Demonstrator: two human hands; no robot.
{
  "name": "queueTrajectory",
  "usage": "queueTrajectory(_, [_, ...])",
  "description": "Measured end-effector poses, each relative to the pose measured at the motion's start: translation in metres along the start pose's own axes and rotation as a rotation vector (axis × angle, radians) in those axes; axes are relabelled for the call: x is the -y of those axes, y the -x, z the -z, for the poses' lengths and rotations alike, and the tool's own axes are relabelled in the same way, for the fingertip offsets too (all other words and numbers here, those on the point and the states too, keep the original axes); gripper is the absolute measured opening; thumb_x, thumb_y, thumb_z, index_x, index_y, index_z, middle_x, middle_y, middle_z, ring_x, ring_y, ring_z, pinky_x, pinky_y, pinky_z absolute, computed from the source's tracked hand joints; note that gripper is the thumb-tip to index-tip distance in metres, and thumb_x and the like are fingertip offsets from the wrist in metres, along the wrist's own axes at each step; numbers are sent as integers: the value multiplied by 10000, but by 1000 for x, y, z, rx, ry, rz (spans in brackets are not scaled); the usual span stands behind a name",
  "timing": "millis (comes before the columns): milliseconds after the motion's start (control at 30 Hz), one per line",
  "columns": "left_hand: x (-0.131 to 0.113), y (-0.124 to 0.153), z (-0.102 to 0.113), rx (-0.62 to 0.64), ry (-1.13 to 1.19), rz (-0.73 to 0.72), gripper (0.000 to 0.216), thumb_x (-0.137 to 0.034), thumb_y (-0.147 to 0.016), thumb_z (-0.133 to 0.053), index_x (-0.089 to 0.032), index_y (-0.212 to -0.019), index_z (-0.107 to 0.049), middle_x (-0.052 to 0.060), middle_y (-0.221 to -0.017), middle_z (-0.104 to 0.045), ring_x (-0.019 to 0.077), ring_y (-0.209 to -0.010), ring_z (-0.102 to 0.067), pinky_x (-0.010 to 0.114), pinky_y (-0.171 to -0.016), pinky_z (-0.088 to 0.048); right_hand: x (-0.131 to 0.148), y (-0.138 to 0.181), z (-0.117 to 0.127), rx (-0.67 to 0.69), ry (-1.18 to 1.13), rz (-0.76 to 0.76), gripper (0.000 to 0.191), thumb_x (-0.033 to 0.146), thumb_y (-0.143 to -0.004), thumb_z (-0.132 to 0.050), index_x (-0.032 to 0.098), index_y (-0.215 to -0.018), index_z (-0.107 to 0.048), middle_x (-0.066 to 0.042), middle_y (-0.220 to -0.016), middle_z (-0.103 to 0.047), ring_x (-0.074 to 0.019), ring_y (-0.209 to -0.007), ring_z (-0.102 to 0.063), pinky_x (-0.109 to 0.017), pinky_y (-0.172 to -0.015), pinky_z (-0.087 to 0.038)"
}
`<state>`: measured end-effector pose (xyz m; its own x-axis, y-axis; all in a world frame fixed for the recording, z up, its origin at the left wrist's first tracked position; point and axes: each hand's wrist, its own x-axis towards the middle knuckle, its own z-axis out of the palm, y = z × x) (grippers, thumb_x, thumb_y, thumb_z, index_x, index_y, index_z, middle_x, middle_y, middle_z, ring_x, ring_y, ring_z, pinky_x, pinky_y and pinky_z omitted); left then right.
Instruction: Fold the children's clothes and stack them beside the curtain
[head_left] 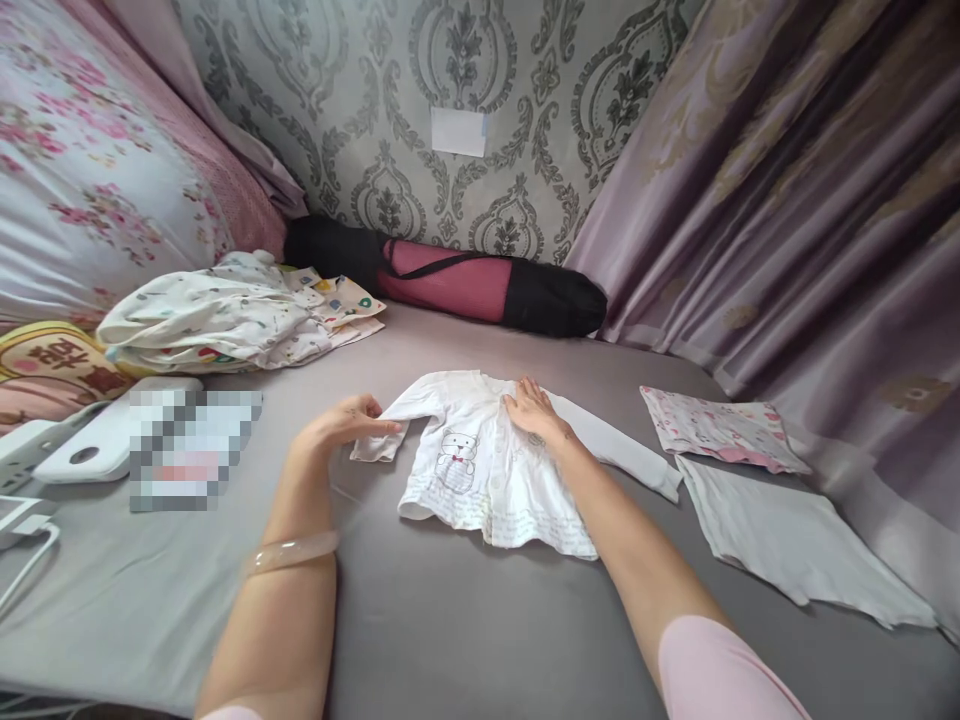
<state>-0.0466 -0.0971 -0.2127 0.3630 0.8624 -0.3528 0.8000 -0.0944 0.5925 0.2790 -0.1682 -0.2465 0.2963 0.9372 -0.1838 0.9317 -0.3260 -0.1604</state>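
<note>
1. Your left hand [346, 419] pinches the cuff end of the left sleeve of the white baby shirt [487, 470], fingers closed on the fabric just where the sleeve folds back.
2. Your right hand [534, 408] lies flat and open on the shirt's upper chest near the collar, palm down, fingers spread, pressing the cloth and gripping nothing.
3. The shirt lies front up on the grey bed sheet [450, 620], in the middle of the bed, collar toward the wall. A small bear print [454, 457] sits on its left panel, just beside your right hand.
4. The shirt's other sleeve [626, 455] stretches out to the right, flat on the sheet under your right forearm.
5. A pale bangle [292, 552] sits on your left forearm.
6. To the right, apart from the shirt, lie 2 more pieces: a pink patterned cloth [720, 428] and, nearer to you, a plain white garment [795, 545].
7. At the left rear, a heap of patterned baby clothes [225, 320] rests by the floral pillow [90, 170].
8. A pink and black roll bag [465, 280] lies along the wall.
</note>
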Motion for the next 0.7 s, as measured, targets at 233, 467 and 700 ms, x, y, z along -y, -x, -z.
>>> queueTrajectory(233, [-2, -5, -4, -42, -96, 44, 458, -562, -523, -719, -212, -794, -604, 26, -780, -674, 223, -745, -625, 252, -546, -398, 67, -7, 2, -65, -26, 315, 556, 226, -992, -239, 59, -1512, -342, -136, -1603, -304, -223, -1503, -191, -348, -1218, -115])
queueTrajectory(467, [2, -4, -3, 5, -122, 92, 496, -636, -541, -699, -209, -785, -635, 28, -729, -668, 240, -758, -633, 262, -560, -408, 93, -25, -22, -63, -92, 240, 655, 397, -1022, -194, 1, -1544, -222, -155, -1645, -147, -257, -1522, -77, -397, -1222, -53])
queueTrajectory(700, [-13, 5, 2, 75, -197, 140, 373, -540, -601, -682, -206, -752, -613, 19, -799, -684, 209, -764, -634, 241, -564, -411, 89, -25, -31, -111, -88, 248, 688, 451, -1021, -157, 16, -1550, -220, -133, -1645, -159, -230, -1522, -67, -383, -1219, -13])
